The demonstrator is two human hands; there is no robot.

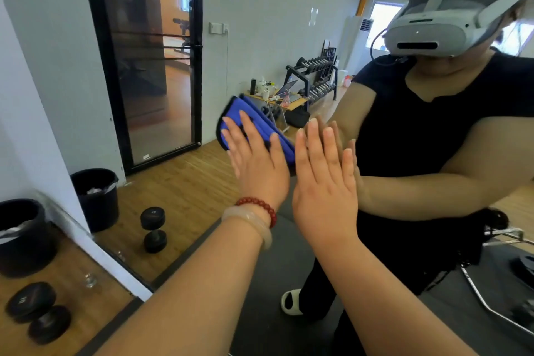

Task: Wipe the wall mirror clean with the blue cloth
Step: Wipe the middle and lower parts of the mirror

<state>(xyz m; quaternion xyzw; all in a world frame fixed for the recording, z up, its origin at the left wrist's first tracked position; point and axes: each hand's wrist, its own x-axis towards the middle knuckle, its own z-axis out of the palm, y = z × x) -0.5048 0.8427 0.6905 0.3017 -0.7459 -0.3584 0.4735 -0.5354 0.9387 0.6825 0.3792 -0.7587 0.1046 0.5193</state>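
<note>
The wall mirror (pixel 260 23) fills most of the view and shows the room and a person wearing a headset. A folded blue cloth (pixel 231 113) lies flat against the glass. My left hand (pixel 254 156), with a red bead bracelet and a pale bangle at the wrist, presses the cloth onto the mirror with straight fingers. Just to the right, my right hand (pixel 323 173) rests flat on the bare glass with straight fingers, beside the cloth's lower edge. Its reflection meets it fingertip to fingertip.
A black bin (pixel 20 237) and a black dumbbell (pixel 37 312) stand on the wooden floor at lower left, by the mirror's edge (pixel 115 251). Their reflections, a black-framed glass door, a small cluttered table and a dumbbell rack appear in the glass.
</note>
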